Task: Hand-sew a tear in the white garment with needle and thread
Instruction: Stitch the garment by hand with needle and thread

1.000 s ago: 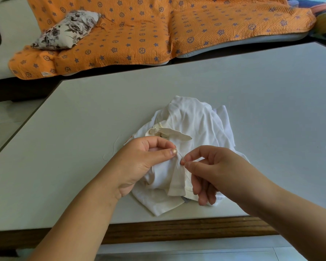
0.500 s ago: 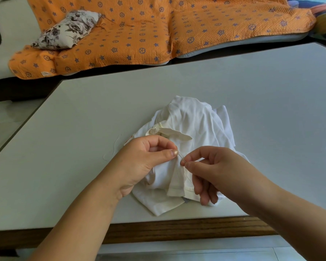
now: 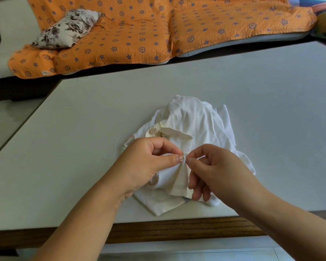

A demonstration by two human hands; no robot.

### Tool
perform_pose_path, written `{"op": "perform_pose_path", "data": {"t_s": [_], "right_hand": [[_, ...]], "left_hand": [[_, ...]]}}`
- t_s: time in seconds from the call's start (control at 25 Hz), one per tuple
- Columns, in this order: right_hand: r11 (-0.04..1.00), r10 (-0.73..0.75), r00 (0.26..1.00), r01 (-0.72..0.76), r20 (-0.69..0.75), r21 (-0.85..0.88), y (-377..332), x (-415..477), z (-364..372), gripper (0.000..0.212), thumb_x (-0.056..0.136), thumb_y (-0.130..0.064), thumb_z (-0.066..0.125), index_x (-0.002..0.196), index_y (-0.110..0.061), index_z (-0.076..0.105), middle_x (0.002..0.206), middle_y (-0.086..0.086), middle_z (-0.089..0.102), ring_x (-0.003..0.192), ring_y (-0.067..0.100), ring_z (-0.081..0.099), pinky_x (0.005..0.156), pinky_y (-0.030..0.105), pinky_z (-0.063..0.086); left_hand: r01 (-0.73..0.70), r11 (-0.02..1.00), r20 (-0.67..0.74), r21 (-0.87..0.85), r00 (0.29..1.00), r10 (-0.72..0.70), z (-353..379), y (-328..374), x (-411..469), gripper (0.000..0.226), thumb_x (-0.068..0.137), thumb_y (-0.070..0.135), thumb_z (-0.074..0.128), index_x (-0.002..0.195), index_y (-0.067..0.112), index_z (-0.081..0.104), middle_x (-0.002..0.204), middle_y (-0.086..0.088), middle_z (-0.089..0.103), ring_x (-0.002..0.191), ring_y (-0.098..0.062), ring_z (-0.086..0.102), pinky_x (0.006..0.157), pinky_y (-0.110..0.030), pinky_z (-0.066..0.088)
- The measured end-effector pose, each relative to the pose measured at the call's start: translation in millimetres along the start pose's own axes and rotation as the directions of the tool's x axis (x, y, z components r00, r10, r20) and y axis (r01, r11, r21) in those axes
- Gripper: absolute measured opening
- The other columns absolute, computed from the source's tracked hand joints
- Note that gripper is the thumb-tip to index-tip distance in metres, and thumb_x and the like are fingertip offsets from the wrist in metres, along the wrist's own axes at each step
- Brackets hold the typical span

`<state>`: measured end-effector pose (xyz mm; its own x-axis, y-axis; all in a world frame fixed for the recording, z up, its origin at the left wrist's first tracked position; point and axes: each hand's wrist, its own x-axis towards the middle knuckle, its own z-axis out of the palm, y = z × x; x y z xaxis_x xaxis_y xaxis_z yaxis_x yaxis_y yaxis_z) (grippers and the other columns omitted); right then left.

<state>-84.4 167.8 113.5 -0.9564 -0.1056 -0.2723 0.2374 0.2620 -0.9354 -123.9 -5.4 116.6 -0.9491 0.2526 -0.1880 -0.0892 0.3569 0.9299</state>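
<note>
I see one white garment [image 3: 194, 119] crumpled mid-tabletop [image 3: 252, 91], one raised fold pinched between thumb and forefinger by the left hand [image 3: 149, 162] and the right hand [image 3: 215, 170] (needle too small to make out). One loose thread [image 3: 114, 146] lies left, and one floral cushion [image 3: 66, 29] beyond.

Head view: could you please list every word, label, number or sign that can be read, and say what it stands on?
No text can be read.
Tag on the blanket edge: too small to read.
Blanket print: only stars and wheel shapes, no letters.
Garment: no print or readable label shows.
</note>
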Motion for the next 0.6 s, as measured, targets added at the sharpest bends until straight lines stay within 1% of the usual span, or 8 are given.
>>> {"op": "perform_pose_path", "data": {"t_s": [0.12,0.16,0.24,0.28,0.32,0.4,0.48,0.6], "right_hand": [[1.000,-0.018,0.999,0.017,-0.027,-0.010,2,1,1,0.013,0.101,-0.019,0.050,0.093,-0.013,0.058,0.059,0.005,0.069,0.041,0.011,0.059,0.042,0.016,0.041],[1.000,-0.022,0.999,0.021,-0.033,-0.009,3,1,1,0.013,0.101,-0.019,0.050,0.093,-0.013,0.058,0.059,0.004,0.069,0.041,0.011,0.059,0.042,0.016,0.041],[1.000,-0.025,0.999,0.025,-0.039,-0.002,4,1,1,0.013,0.102,-0.020,0.050,0.094,-0.013,0.058,0.060,0.005,0.070,0.042,0.011,0.060,0.042,0.016,0.042],[1.000,-0.027,0.999,0.028,-0.042,0.009,4,1,2,0.013,0.102,-0.020,0.050,0.094,-0.013,0.057,0.061,0.006,0.070,0.044,0.013,0.061,0.043,0.018,0.043],[0.999,-0.029,0.999,0.030,-0.046,0.024,5,0,2,0.012,0.102,-0.019,0.050,0.094,-0.012,0.057,0.062,0.007,0.070,0.046,0.014,0.063,0.044,0.018,0.044],[0.998,-0.029,0.998,0.032,-0.054,0.062,5,0,1,0.010,0.101,-0.018,0.051,0.096,-0.011,0.056,0.064,0.009,0.071,0.048,0.018,0.065,0.046,0.020,0.047],[0.994,-0.023,0.998,0.028,-0.050,0.110,4,1,0,0.005,0.101,-0.018,0.052,0.101,-0.014,0.054,0.067,0.011,0.072,0.053,0.023,0.068,0.049,0.024,0.052],[0.994,-0.010,1.000,0.011,-0.013,0.113,3,3,0,0.007,0.102,-0.017,0.050,0.106,-0.017,0.055,0.070,0.012,0.073,0.060,0.027,0.072,0.056,0.031,0.058]], "left_hand": [[0.007,1.000,-0.021,-0.023,1.000,-0.008,3,-3,0,0.006,0.079,0.018,0.080,0.082,0.022,0.076,0.090,-0.003,0.077,0.089,-0.038,0.067,0.088,-0.044,0.049],[0.012,0.999,-0.029,-0.038,0.999,-0.013,4,-4,0,0.007,0.079,0.020,0.080,0.085,0.022,0.075,0.090,-0.004,0.077,0.085,-0.041,0.065,0.086,-0.048,0.047],[0.032,0.999,-0.044,-0.040,0.998,-0.033,6,-3,0,0.010,0.080,0.023,0.079,0.089,0.022,0.074,0.090,0.000,0.077,0.091,-0.039,0.068,0.092,-0.051,0.050],[0.041,0.999,-0.048,-0.036,0.998,-0.043,7,-3,0,0.010,0.081,0.023,0.079,0.090,0.023,0.074,0.090,0.003,0.077,0.095,-0.028,0.071,0.093,-0.047,0.052],[0.043,0.999,-0.048,-0.032,0.998,-0.044,9,-3,-1,0.010,0.081,0.023,0.078,0.090,0.025,0.075,0.090,0.007,0.077,0.093,-0.013,0.072,0.088,-0.034,0.057],[0.032,0.999,-0.044,-0.011,0.999,-0.032,11,-2,-2,0.008,0.082,0.022,0.076,0.087,0.028,0.077,0.089,0.014,0.077,0.084,0.007,0.068,0.067,-0.009,0.049],[0.031,0.999,-0.037,0.035,0.999,-0.029,13,-2,-2,0.010,0.083,0.022,0.075,0.088,0.031,0.077,0.088,0.019,0.075,0.080,0.012,0.066,0.061,-0.004,0.044],[-0.008,0.984,-0.016,0.177,1.000,0.011,16,-2,-3,0.013,0.086,0.025,0.073,0.094,0.034,0.078,0.090,0.021,0.075,0.089,0.013,0.065,0.073,-0.002,0.046]]}}
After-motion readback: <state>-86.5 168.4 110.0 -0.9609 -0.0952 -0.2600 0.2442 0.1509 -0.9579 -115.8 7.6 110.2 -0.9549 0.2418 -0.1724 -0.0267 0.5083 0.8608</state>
